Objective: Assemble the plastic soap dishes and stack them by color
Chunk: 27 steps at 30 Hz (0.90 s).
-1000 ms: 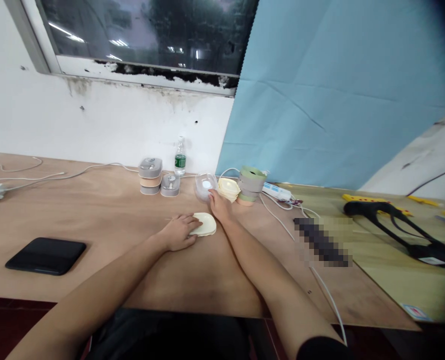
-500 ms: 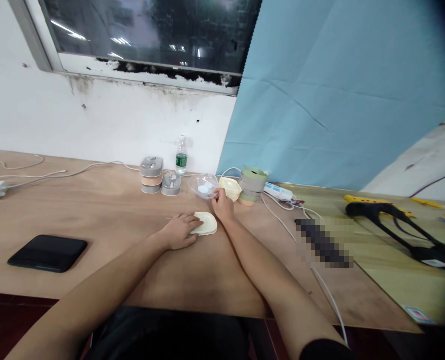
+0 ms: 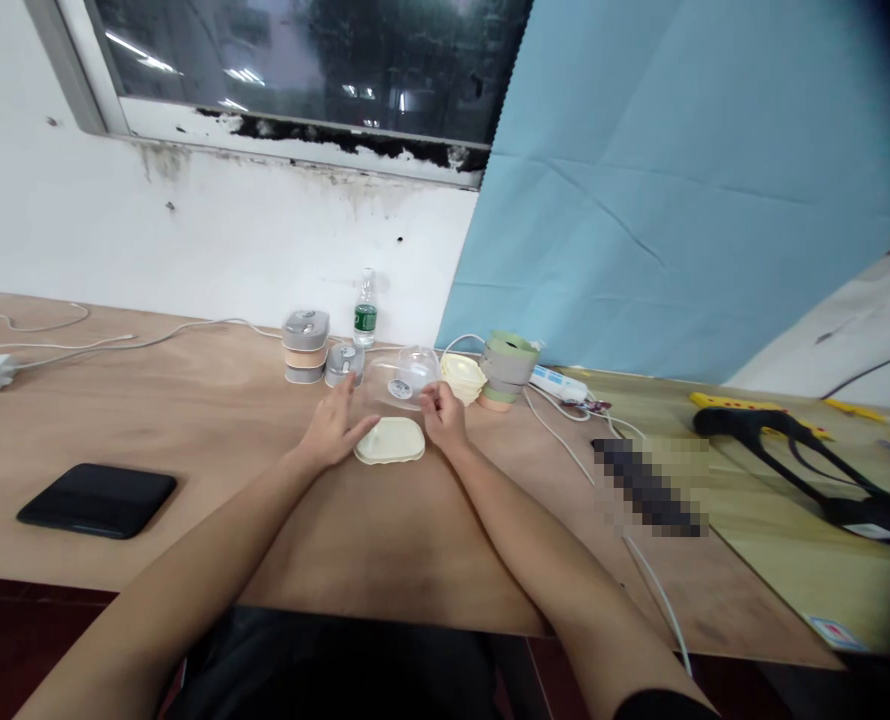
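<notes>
Watching through the head camera. Left hand point(image 3: 330, 425) palm down at the left end of the cream dish point(image 3: 392, 441); its grip is wide, fingers spread and thumb reaching over the dish's corner. Cannot tell whether that thumb touches the rim. Right hand point(image 3: 445, 414) has a narrow grip: thumb and fingertips pinch the right edge of a clear lid point(image 3: 382, 381), which carries a roundish pale patch near its middle. The lid lies just beyond the dish, from my side.

Cream dish sits flat on the desk point(image 3: 385, 540), between the hands and in front of me. A second clear piece point(image 3: 420, 362) shows right behind the lid; the two overlap, so I cannot tell whether they touch.

To the right of these, a cream stack point(image 3: 464, 377), and next to it a taller stack of green and grey containers point(image 3: 508, 365). To the left, one grey box point(image 3: 344, 365) with a clear top, beside a pile of grey and orange boxes point(image 3: 305, 346). Bottle point(image 3: 365, 312) with green label stands upright behind, near the wall. Flat black case point(image 3: 97, 500) well apart, far left.
</notes>
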Motion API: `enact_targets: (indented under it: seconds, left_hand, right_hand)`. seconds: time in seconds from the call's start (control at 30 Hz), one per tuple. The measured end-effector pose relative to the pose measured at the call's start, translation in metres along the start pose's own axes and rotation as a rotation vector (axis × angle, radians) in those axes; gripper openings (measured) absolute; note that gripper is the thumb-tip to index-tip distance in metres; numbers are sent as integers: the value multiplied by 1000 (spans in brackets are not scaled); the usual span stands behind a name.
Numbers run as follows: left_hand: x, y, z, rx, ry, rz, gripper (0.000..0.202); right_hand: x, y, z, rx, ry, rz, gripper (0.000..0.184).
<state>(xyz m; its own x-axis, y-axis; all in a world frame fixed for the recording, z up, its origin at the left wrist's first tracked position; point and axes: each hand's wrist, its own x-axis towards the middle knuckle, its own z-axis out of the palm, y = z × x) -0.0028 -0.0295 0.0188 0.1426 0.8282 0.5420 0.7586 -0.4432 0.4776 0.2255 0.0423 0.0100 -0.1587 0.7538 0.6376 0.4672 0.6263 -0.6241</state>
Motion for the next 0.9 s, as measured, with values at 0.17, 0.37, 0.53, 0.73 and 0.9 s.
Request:
enact_targets:
  seconds: [0.17,0.37,0.53,0.73,0.9]
  left_hand:
    - [2,-8,-5,-46,-51,-16,66]
    - [1,5,-8,20,-71,53,55]
    - [1,6,-7,20,-56,106,53]
    - [1,2,-2,-47,-41,88,55]
    - [3,-2,-6,-38,76,82,41]
  right_hand:
    - [-7,-21,9,344,-19,186,42]
    - [-17,-34,4,681,-105,412,52]
    - [-25,-34,-3,676,-180,443,65]
    - [-22,-28,-7,433,-95,265,54]
    - [-15,-17,-13,62,-21,61,48]
